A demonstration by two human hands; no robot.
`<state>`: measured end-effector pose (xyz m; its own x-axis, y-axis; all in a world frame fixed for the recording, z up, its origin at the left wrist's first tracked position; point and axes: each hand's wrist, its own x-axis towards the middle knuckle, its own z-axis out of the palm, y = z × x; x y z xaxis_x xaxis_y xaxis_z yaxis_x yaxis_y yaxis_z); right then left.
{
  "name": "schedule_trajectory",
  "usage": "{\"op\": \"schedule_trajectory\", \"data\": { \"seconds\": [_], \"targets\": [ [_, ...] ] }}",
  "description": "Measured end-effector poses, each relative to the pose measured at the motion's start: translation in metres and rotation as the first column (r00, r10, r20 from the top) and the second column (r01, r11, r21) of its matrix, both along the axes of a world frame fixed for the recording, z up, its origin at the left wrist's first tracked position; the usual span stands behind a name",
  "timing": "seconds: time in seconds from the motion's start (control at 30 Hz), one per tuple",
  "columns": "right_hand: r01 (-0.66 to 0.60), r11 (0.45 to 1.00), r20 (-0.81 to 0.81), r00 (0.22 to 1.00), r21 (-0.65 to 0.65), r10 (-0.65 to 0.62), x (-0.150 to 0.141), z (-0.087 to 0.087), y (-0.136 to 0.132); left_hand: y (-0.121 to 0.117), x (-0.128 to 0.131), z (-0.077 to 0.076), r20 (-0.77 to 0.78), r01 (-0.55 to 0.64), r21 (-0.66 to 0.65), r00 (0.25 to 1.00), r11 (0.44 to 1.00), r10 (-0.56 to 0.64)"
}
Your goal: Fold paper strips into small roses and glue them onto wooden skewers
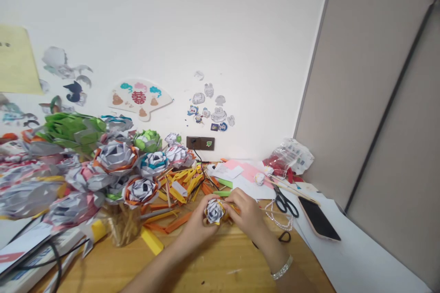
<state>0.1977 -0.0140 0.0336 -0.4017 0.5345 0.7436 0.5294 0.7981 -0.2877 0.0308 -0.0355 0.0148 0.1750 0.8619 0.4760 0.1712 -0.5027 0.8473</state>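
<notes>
A small white paper flower (215, 211) with yellow outer petals is held over the wooden table, its face turned toward me. My left hand (198, 220) wraps around its left side, fingers curled at the rim. At the flower's right edge, my right hand (246, 213) has its thumb and fingers pinched together by the yellow petals. Whether a separate strip lies in that pinch is too small to see. Orange and yellow folded paper strips (187, 178) lie scattered behind the hands.
Paper flowers crowd the left, some in a clear jar (121, 224). Black scissors (286, 202), a bead string (280, 224) and a phone (319, 219) lie at right. A power socket (200, 143) with a plugged cable is on the wall. White sheets (360, 254) cover the right edge.
</notes>
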Motion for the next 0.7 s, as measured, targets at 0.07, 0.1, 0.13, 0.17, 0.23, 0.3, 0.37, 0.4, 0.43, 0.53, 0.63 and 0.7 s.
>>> {"op": "schedule_trajectory", "data": {
  "seconds": [0.07, 0.1, 0.13, 0.17, 0.23, 0.3, 0.37, 0.4, 0.43, 0.53, 0.63, 0.7],
  "targets": [
    [0.021, 1.0, 0.011, 1.0, 0.017, -0.021, -0.001, -0.003, 0.002, -0.002, 0.002, 0.002, -0.02, -0.013, 0.007, 1.0, 1.0, 0.013],
    [0.027, 0.999, 0.015, 1.0, 0.026, -0.028, -0.001, -0.005, 0.002, -0.003, 0.002, 0.002, -0.03, -0.022, 0.014, 0.999, 1.0, 0.022],
    [0.032, 0.999, 0.019, 0.999, 0.031, -0.033, -0.002, -0.007, 0.003, -0.003, 0.003, 0.002, -0.042, -0.029, 0.025, 0.999, 0.999, 0.03],
    [0.038, 0.999, 0.021, 0.999, 0.034, -0.039, -0.003, -0.009, 0.003, -0.003, 0.003, 0.002, -0.056, -0.035, 0.039, 0.998, 0.999, 0.037],
    [0.059, 0.997, 0.02, 0.998, 0.042, -0.06, -0.005, -0.013, 0.003, -0.003, 0.003, 0.001, -0.079, -0.05, 0.068, 0.995, 0.996, 0.055],
    [0.092, 0.994, 0.025, 0.995, 0.057, -0.094, -0.008, -0.015, 0.002, -0.002, 0.003, 0.0, -0.098, -0.057, 0.082, 0.993, 0.995, 0.064],
    [0.117, 0.991, 0.028, 0.992, 0.07, -0.119, -0.011, -0.016, 0.0, -0.001, 0.002, -0.001, -0.106, -0.066, 0.081, 0.992, 0.995, 0.074],
    [0.124, 0.99, 0.024, 0.992, 0.069, -0.126, -0.012, -0.015, -0.002, -0.001, 0.002, -0.001, -0.109, -0.069, 0.08, 0.991, 0.994, 0.077],
    [0.123, 0.99, 0.016, 0.992, 0.063, -0.124, -0.013, -0.014, -0.003, -0.001, 0.002, -0.001, -0.11, -0.073, 0.081, 0.991, 0.994, 0.082],
    [0.089, 0.995, -0.002, 0.996, 0.045, -0.089, -0.013, -0.011, -0.007, -0.001, 0.0, -0.001, -0.119, -0.07, 0.098, 0.989, 0.993, 0.082],
    [0.079, 0.994, 0.072, 0.994, 0.072, -0.085, -0.011, -0.011, -0.006, 0.0, -0.001, -0.002, -0.132, -0.073, 0.122, 0.987, 0.99, 0.089],
    [0.084, 0.989, 0.148, 0.984, 0.121, -0.102, -0.008, -0.013, -0.004, 0.0, -0.002, -0.003, -0.138, -0.076, 0.128, 0.986, 0.989, 0.094]
  ]
}}
